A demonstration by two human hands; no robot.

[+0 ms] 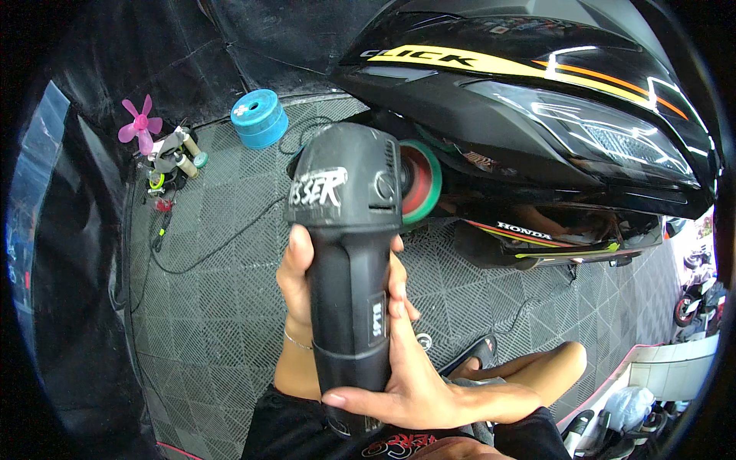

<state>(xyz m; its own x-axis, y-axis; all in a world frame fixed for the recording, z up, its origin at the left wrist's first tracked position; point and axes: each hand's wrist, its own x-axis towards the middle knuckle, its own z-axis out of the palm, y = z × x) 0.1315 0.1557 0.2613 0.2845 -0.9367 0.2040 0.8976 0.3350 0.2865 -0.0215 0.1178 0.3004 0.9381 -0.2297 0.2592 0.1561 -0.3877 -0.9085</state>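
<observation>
Grey interlocking floor tiles (230, 322) spread below a glossy black scooter body (491, 115) at one o'clock, and a black handheld polisher (349, 253) stands at centre, its red-and-green pad (420, 182) touching or almost touching the panel's lower edge. Both hands are closed around the polisher body, left hand (295, 280) wrapped behind, right hand (410, 368) in front lower down; a tilted pad could likely scuff the paint. A loose black cable (215, 249) at nine o'clock might snag, near a blue spool (259, 117) and small bottles (184, 157) at eleven.
</observation>
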